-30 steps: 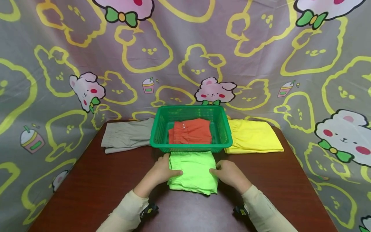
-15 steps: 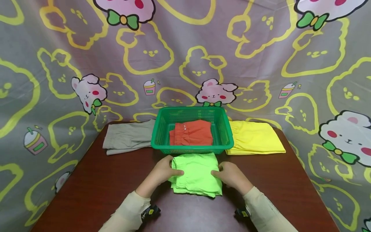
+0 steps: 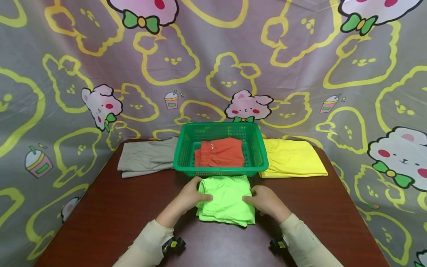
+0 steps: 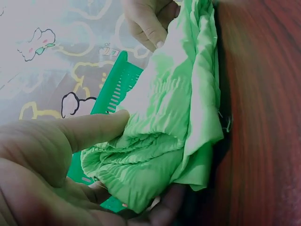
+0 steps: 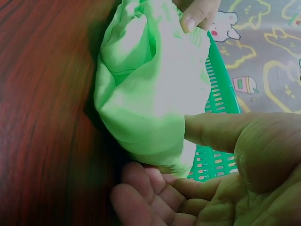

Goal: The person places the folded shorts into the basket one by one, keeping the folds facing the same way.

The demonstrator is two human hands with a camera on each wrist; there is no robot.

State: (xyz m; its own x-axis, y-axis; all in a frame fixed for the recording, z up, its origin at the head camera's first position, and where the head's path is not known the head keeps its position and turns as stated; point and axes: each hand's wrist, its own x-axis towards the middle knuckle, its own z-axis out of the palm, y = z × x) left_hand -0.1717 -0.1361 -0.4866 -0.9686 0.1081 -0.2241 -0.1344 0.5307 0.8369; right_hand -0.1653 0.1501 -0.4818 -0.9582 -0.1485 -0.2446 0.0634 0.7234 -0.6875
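Folded lime-green shorts (image 3: 227, 200) with a gathered elastic waistband are held between both hands, just in front of the green basket (image 3: 220, 171). My left hand (image 3: 188, 196) pinches their left side, thumb on top and fingers underneath. On the opposite side my right hand (image 3: 267, 200) grips the edge the same way. The left wrist view shows the thumb pressing the gathered waistband (image 4: 146, 136). In the right wrist view, the fingers (image 5: 150, 197) curl below the cloth's folded edge. Folded orange garment (image 3: 221, 152) lies inside the basket.
Left of the basket lies a folded grey garment (image 3: 146, 157); on its right is a folded yellow one (image 3: 293, 157). All stand on a dark red-brown table (image 3: 110, 218). A patterned cloth (image 3: 200, 55) hangs behind the table and along its sides.
Over the last second the shorts have shifted slightly to the right, with both hands still gripping them. The basket and the other garments have stayed in place.
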